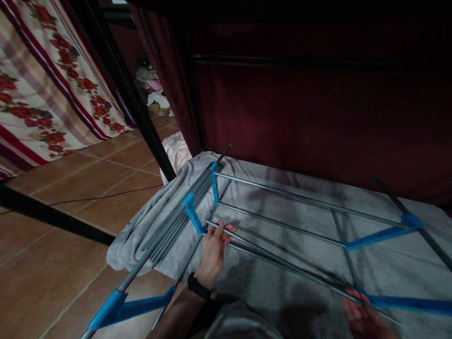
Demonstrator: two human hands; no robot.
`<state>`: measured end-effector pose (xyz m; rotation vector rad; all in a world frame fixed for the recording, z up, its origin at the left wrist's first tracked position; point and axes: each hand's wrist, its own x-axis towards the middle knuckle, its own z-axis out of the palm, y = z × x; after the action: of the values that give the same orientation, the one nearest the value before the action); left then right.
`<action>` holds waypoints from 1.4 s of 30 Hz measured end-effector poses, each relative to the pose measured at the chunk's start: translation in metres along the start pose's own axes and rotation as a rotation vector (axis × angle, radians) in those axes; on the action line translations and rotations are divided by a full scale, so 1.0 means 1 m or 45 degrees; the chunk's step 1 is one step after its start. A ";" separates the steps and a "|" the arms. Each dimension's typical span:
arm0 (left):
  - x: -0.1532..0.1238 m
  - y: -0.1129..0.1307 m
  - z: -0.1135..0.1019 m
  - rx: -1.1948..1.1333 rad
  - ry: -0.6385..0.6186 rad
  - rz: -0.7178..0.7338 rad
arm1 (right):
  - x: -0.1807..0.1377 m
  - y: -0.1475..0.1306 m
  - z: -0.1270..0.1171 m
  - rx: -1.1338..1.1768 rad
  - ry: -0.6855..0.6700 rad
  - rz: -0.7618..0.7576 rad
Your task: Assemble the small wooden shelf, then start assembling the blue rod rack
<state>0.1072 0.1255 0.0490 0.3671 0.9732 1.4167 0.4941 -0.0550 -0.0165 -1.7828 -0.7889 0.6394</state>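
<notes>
My left hand (216, 245), with a black band on the wrist, pinches a thin grey metal rod (268, 254) near its left end. Farther along the same rod, my right hand (363, 313) is closed around it near the lower right. The rod lies aslant over a rack frame of metal tubes and blue plastic brackets. Just left of my left fingers is one blue bracket (192, 213), close to the rod's end. Another blue bracket (406, 302) sits beside my right hand. Fingers of my right hand are partly hidden.
Several loose grey rods (173, 229) lie bundled on the grey blanket (282, 193) at left. A blue bracket (108, 310) reaches over the bed's edge. Black bed posts (141, 108) stand at left; a dark red curtain (300, 127) hangs behind. A cable (106, 194) crosses the tiled floor.
</notes>
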 end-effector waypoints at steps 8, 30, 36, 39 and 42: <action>0.015 -0.006 0.006 0.080 -0.036 -0.130 | -0.032 -0.044 0.089 1.043 0.057 0.450; -0.017 -0.036 0.055 0.204 -0.259 -0.368 | -0.040 -0.117 0.154 1.486 -0.222 0.518; -0.038 -0.031 0.078 0.328 -0.496 -0.184 | -0.035 -0.120 0.147 1.534 -0.216 0.562; -0.049 -0.028 0.089 0.422 -0.596 -0.075 | -0.033 -0.122 0.146 1.561 -0.263 0.592; -0.055 -0.028 0.097 0.445 -0.636 -0.008 | -0.032 -0.125 0.147 1.590 -0.300 0.636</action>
<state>0.2053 0.1010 0.1043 0.9277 0.7997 1.0677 0.3388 0.0388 0.0561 -0.7133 0.0298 1.3127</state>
